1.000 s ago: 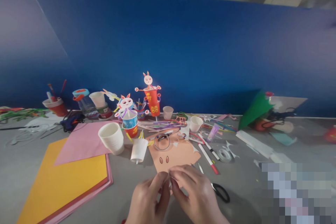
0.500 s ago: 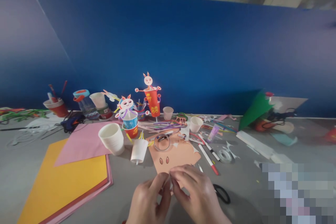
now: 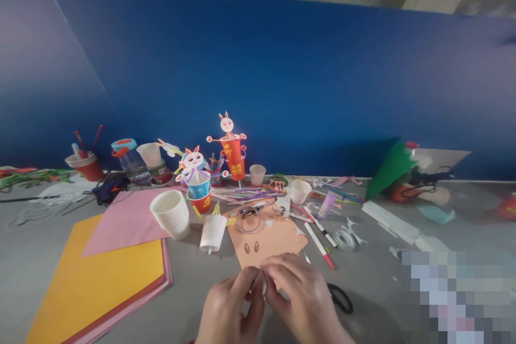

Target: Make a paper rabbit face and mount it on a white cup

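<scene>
My left hand (image 3: 236,301) and my right hand (image 3: 300,290) meet at the front of the table, thumbs and forefingers pinched together. Between their fingertips shows a small white piece (image 3: 264,284), thin like paper or tape; most of it is hidden by the fingers. Just beyond the fingertips lies a peach paper sheet (image 3: 278,244) with two small ear-shaped drawings (image 3: 252,247) on it. A black loop handle (image 3: 342,299), like that of scissors, sticks out beside my right hand. Left of the peach sheet is an upside-down white paper cup (image 3: 213,233) with a stick through it.
Yellow and pink paper sheets (image 3: 100,269) lie at left, near a large white cup (image 3: 170,214). Behind stand rabbit-faced cup figures (image 3: 233,158). Markers (image 3: 320,246), a tape roll (image 3: 344,238) and a glue stick (image 3: 327,205) lie at right. A blue panel (image 3: 258,75) closes off the back.
Both hands stay in nearly the same place. The fingers shift slightly around the white piece, and a little more of it shows between them. The other things stay put.
</scene>
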The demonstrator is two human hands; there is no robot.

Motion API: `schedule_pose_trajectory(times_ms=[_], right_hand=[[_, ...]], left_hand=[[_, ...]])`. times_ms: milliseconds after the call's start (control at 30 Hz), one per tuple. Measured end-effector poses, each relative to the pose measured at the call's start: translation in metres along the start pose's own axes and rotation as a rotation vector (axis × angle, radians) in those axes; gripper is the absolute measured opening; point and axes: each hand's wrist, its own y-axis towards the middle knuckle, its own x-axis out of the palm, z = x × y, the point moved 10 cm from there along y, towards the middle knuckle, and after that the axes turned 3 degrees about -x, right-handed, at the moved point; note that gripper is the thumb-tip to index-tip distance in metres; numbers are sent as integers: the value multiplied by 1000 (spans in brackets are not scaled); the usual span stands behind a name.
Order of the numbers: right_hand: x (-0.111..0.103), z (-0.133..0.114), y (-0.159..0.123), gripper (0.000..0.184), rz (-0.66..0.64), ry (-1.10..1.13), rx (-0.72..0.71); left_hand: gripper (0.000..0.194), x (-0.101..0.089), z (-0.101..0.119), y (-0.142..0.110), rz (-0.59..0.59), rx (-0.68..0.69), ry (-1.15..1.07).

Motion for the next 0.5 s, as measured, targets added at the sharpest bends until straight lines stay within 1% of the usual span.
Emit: schedule_pose_trajectory(times_ms=[133,267,433,500], right_hand=[[-4,-2,3,24,4,33,-11],[-3,-2,3,22,-6,7,-5],[-4,-3,2,20,36,-2,8],[-4,-3,2,20,33,8,9]], left_hand=[[11,-4,2,1,21,-1,-27],[12,-2,3,2,10,20,-19],[12,0,0,1,-8,-4,-33],[12,-1,0,0,-5,-12,-40]])
